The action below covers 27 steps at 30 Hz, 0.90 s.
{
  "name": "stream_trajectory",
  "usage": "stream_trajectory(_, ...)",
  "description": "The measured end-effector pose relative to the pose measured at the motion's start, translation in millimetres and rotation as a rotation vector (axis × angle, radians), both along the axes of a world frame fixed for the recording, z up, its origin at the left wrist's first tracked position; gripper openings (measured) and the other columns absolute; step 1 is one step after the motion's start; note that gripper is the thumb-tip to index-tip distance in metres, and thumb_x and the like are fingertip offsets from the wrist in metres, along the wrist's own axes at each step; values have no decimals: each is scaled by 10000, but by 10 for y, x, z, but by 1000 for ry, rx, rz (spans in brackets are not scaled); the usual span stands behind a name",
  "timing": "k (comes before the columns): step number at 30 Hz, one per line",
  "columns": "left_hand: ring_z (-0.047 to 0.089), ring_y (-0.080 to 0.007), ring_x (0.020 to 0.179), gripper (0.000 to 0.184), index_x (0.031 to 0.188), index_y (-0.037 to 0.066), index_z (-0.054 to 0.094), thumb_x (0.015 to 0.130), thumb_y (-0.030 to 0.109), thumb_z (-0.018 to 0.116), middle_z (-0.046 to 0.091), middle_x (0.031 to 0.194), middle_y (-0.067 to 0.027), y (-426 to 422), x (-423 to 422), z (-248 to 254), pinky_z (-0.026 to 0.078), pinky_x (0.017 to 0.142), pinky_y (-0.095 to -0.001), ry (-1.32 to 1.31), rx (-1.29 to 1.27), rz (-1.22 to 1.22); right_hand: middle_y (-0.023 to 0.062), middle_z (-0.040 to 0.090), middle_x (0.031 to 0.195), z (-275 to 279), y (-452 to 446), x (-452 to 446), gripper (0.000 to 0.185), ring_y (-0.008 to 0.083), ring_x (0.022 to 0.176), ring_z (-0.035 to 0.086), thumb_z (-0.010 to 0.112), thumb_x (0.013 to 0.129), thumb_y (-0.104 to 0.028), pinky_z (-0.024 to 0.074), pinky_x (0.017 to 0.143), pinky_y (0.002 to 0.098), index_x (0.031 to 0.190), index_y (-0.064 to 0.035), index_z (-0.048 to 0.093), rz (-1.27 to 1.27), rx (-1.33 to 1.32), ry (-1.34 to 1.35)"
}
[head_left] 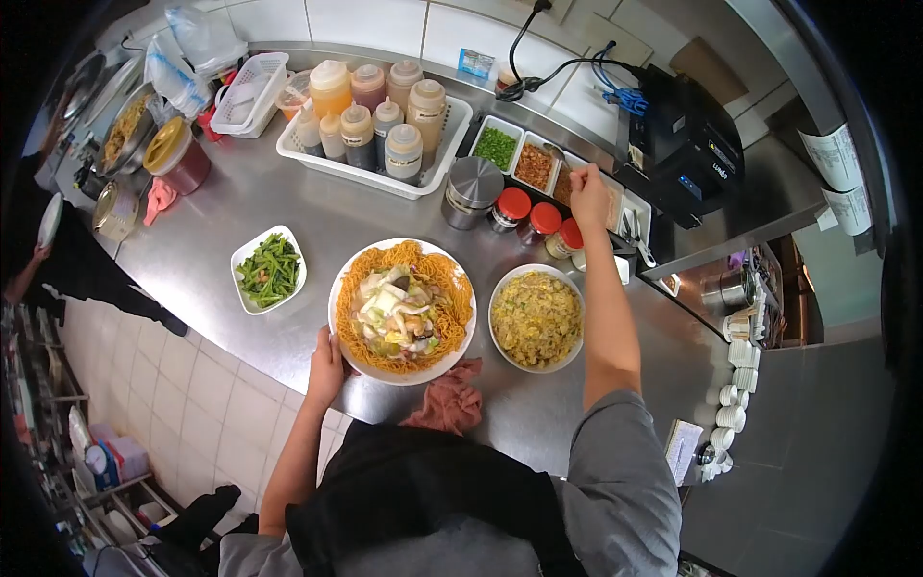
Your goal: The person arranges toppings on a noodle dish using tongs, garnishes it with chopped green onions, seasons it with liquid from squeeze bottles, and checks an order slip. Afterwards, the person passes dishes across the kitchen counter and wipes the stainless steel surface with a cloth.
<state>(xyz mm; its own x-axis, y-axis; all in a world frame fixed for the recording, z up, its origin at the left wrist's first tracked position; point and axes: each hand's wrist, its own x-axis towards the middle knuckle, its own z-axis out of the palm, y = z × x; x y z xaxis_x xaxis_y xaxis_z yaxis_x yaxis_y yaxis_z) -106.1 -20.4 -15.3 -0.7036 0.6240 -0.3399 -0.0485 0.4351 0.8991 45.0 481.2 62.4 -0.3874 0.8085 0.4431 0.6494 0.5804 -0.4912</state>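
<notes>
My left hand (329, 363) is closed on the lower left rim of a white plate (415, 378). Crispy noodles (452, 298) ring the plate, with vegetables and pale sauce (396, 308) heaped in the middle. My right hand (589, 195) reaches up over a row of topping containers, fingers pinched together above one with brown contents (566, 183). Whatever the fingers hold is hidden. Below that forearm, to its left, sits a round dish of fried rice (536, 319). Green vegetables (269, 269) lie in a square white bowl (253, 307) on the left.
A white basket (423, 187) of sauce bottles stands at the back. Red-lidded jars (545, 219) and a metal canister (471, 190) are close to my right arm. A black printer (687, 144) is at right. A pink cloth (448, 399) hangs at the front edge. Another person (87, 250) stands far left.
</notes>
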Motion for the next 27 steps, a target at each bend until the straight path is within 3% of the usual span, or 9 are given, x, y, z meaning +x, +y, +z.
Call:
stream_trajectory(3, 658, -211, 547, 350, 1276, 32, 396, 1053, 287, 303, 658, 766, -150, -52, 6, -21, 530, 475, -299, 80, -18, -51, 194, 645, 841, -270, 149, 184, 131, 414, 820, 622, 623, 875, -138, 471, 694, 488, 884, -42, 536, 85, -47, -184)
stream_trajectory(9, 667, -230, 546, 354, 1268, 36, 397, 1053, 299, 298, 668, 784, -170, -24, -17, -59, 540, 479, -311, 51, -3, -33, 183, 645, 828, -64, 8, 82, 108, 402, 820, 622, 613, 871, -130, 474, 692, 486, 868, -49, 541, 79, 94, 74)
stream_trajectory(12, 664, -229, 539, 358, 1264, 31, 397, 1053, 302, 296, 666, 783, -171, -43, 39, 3, 542, 478, -308, 164, -7, -55, 159, 653, 840, -163, 62, 149, 114, 378, 824, 625, 617, 873, -158, 480, 690, 475, 868, -71, 543, -44, 3, -276)
stream_trajectory(15, 660, -226, 533, 360, 1258, 27, 397, 1053, 304, 294, 662, 768, -165, 7, 4, 35, 538, 471, -303, 142, 7, -24, 128, 659, 872, -82, 55, 9, 89, 355, 825, 629, 618, 874, -186, 488, 682, 461, 875, -104, 584, -89, 67, -118)
stream_trajectory(18, 654, -217, 517, 356, 1259, 28, 391, 1053, 301, 293, 657, 750, -158, -11, 14, 0, 529, 455, -297, 51, -7, -16, 100, 653, 886, 82, -43, -255, 58, 342, 831, 632, 610, 870, -184, 491, 686, 456, 870, -128, 624, 71, 128, -19)
stream_trajectory(27, 640, -199, 476, 326, 1282, 45, 372, 1053, 264, 295, 636, 701, -140, 1, 11, -9, 498, 403, -268, -76, 9, 32, 156, 652, 937, -165, 162, -1095, 146, 335, 924, 641, 600, 820, -122, 546, 771, 418, 902, -51, 697, 137, 393, -463)
